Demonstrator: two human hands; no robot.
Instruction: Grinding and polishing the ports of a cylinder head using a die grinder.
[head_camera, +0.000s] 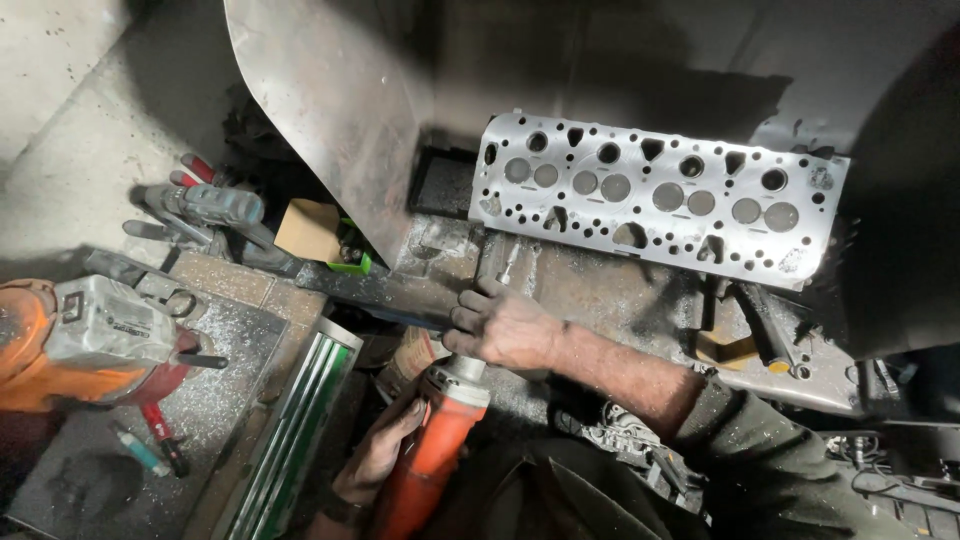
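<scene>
I see the right hand (505, 325) clenched over the head of the orange power tool (435, 455), while the left hand (380, 455) wraps its fingers around the body lower down, so the tool's long axis runs up and away from me. The grey cylinder head (655, 200) lies well beyond the right knuckles, lengthwise across a swarf-dusted metal bench (600, 290), in a dim, cluttered workshop.

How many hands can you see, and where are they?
2. The grimy right hand rests on top of the orange angle grinder, at its metal head; the left hand grips the grinder's body lower down. No others show.
</scene>
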